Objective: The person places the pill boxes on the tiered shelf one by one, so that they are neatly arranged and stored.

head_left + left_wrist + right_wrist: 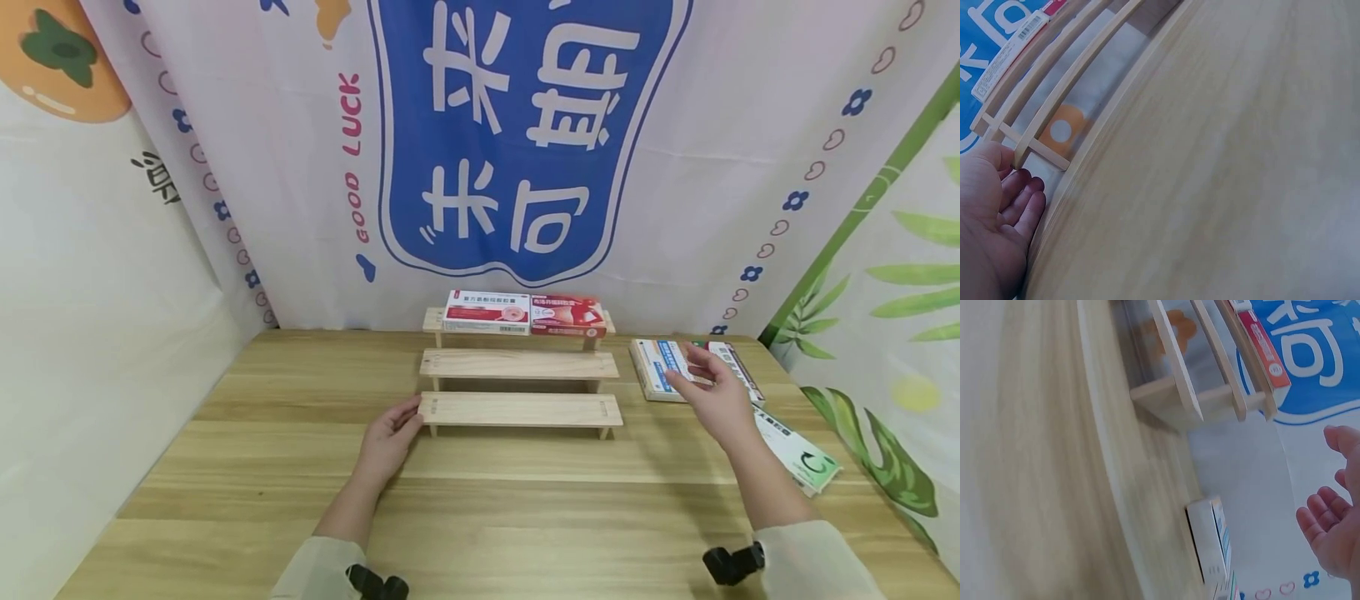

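A three-step wooden display rack (517, 408) stands on the table, rising toward the back. At the left end of its lowest step, my left hand (388, 442) pinches the wood; in the left wrist view the thumb and fingers (1022, 209) bend at that end. Over the medicine boxes at the right hovers my right hand (720, 404), its fingers loosely spread and holding nothing. Below it lie a white-and-blue medicine box (654, 371) and a dark-red-and-white box (738, 367), partly hidden by the hand. A white-and-green box (798, 454) lies nearer, partly behind the wrist.
Side by side on the top step are a white-and-red medicine box (486, 312) and a red box (567, 315). The wood-grain table (525, 517) ends at a printed cloth backdrop (300, 167), with more printed cloth along both sides.
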`<state>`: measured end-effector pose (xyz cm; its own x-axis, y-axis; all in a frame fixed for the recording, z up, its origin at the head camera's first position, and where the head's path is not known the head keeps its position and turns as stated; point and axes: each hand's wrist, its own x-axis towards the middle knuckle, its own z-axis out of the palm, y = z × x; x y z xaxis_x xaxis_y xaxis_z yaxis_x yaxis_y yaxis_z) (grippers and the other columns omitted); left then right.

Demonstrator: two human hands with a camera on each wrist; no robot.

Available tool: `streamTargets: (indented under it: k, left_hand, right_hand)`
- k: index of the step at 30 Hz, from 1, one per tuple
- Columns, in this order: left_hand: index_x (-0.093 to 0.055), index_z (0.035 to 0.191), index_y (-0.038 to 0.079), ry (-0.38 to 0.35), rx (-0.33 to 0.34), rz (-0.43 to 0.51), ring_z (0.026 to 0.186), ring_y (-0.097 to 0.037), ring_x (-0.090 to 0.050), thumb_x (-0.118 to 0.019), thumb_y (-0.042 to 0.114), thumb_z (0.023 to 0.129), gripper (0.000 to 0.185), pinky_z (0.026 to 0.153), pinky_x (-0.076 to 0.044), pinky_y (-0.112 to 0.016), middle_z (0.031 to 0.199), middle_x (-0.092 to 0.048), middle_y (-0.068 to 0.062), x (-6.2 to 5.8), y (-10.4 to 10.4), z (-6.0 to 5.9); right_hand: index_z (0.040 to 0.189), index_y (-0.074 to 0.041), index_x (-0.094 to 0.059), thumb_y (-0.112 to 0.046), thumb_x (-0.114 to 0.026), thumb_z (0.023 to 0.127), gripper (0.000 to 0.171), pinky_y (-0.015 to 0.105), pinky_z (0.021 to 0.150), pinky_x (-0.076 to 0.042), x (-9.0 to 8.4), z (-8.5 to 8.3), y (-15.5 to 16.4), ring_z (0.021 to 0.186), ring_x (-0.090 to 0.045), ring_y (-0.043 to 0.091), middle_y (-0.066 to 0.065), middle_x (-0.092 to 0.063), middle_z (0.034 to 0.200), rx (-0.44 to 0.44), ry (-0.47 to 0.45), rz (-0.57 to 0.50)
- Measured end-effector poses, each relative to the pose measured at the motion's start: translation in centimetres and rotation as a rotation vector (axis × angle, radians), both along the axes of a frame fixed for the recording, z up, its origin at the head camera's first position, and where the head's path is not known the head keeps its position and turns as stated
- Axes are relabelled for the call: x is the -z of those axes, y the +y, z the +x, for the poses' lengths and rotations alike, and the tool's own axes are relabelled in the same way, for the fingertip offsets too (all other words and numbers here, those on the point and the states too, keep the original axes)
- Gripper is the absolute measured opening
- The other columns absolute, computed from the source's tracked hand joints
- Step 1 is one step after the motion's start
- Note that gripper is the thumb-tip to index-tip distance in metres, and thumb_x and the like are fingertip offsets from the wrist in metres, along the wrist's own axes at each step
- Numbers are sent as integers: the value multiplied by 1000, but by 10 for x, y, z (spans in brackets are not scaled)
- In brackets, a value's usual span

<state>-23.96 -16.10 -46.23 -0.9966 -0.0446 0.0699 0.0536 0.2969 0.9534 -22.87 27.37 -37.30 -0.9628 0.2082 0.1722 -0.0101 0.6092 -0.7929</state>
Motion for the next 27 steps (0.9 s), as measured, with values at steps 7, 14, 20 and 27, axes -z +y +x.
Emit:
streamTargets:
  k: [7, 14, 20, 27]
  left_hand:
    - [-52, 117, 12, 2, 8, 2, 114, -17, -49, -54, 22, 85, 34, 96, -41, -32, 124, -52, -5, 1, -1, 0]
    - [-52, 117, 12, 9, 4, 2, 114, -18, -49, -54, 22, 84, 34, 96, -42, -32, 124, -52, -5, 1, -1, 0]
    - [-52, 117, 12, 4, 6, -3, 113, -18, -50, -54, 21, 84, 34, 96, -42, -32, 123, -53, -5, 1, 0, 1]
    - [-53, 116, 12, 4, -3, 6, 112, -18, -51, -54, 20, 84, 33, 95, -42, -33, 122, -54, -6, 0, 0, 0]
  right_hand:
    - [135, -11, -27, -52, -51, 78, 74, 8, 66, -45, 6, 20, 28, 109, -40, 27, 17, -35, 132, 32, -68, 22]
    - [134, -6, -27, -46, -53, 80, 72, 25, 76, -39, 17, 39, 55, 110, -37, 35, 25, -33, 132, 81, -65, 127]
    - [132, -5, -32, -40, -57, 79, 68, 30, 70, -36, 33, 56, 79, 104, -38, 39, 31, -34, 125, 128, -37, 202]
    - [132, -3, -31, -38, -58, 79, 68, 65, 87, -22, 51, 68, 105, 116, -24, 52, 32, -27, 132, 137, -14, 244]
